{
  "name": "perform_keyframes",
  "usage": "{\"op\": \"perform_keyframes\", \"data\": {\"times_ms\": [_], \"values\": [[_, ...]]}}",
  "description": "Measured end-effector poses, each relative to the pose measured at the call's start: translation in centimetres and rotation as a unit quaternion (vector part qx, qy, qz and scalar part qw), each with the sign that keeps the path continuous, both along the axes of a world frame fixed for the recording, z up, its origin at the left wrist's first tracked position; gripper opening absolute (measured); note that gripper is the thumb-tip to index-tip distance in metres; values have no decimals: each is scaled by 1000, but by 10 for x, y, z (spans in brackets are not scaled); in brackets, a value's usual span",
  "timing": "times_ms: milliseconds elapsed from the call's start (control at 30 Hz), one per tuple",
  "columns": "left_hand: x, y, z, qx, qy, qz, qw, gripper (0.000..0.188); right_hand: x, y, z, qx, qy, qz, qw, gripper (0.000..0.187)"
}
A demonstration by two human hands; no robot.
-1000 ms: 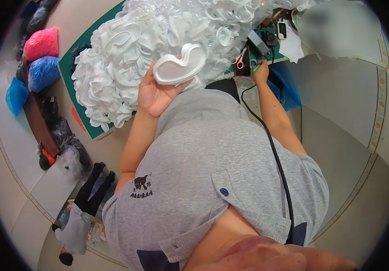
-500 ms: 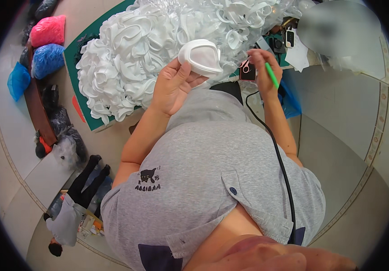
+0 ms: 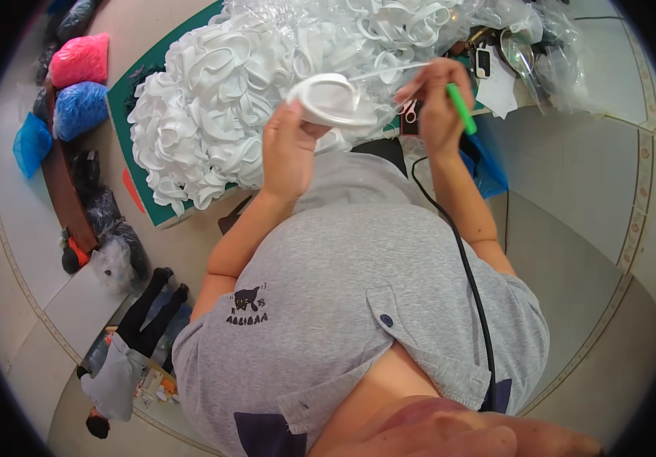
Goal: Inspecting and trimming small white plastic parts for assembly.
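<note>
My left hand (image 3: 288,156) pinches the near-left edge of a white rounded, moulded ring-like piece (image 3: 331,97), its thumb on the rim. To the right, my right hand (image 3: 440,107) is closed around a slim tool with a bright green handle (image 3: 461,109); its working end is hidden by the fingers. A thin white strip (image 3: 389,72) stretches from the piece's upper right edge to my right fingers. Behind both hands lies a large heap of similar white curved pieces (image 3: 206,114).
The heap sits on a green tabletop (image 3: 120,129), partly under clear plastic. Pink-handled scissors (image 3: 410,116) lie just beyond my right hand. A black cable (image 3: 469,266) runs down my front. Pink (image 3: 79,61) and blue bags (image 3: 80,105) stand at left, and another person (image 3: 118,373) is farther off.
My right hand has moved slightly up and left, and a white strip now stretches between it and the piece. The left hand has tilted the piece flatter.
</note>
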State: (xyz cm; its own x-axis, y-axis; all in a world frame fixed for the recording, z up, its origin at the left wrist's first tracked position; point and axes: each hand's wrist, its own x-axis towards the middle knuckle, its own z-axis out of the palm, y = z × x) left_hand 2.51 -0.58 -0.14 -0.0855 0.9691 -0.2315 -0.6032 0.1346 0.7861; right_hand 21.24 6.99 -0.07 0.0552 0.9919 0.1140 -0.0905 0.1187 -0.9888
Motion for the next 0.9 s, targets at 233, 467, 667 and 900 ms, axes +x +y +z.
{"op": "perform_keyframes", "data": {"times_ms": [233, 467, 667, 900], "values": [[-24, 6, -21, 36, -380, -8, 924, 40, 114, -18, -63, -89, -164, -149, 971, 24], [-30, 13, -21, 16, -485, -32, 874, 41, 199, -82, -144, -113, -550, 36, 827, 20], [-33, 13, -30, -5, -617, -64, 784, 39, 152, -61, -109, -85, -449, -19, 889, 24], [-8, 4, -15, -39, -268, -4, 963, 33, 28, -29, 6, 17, 93, 158, 983, 12]]}}
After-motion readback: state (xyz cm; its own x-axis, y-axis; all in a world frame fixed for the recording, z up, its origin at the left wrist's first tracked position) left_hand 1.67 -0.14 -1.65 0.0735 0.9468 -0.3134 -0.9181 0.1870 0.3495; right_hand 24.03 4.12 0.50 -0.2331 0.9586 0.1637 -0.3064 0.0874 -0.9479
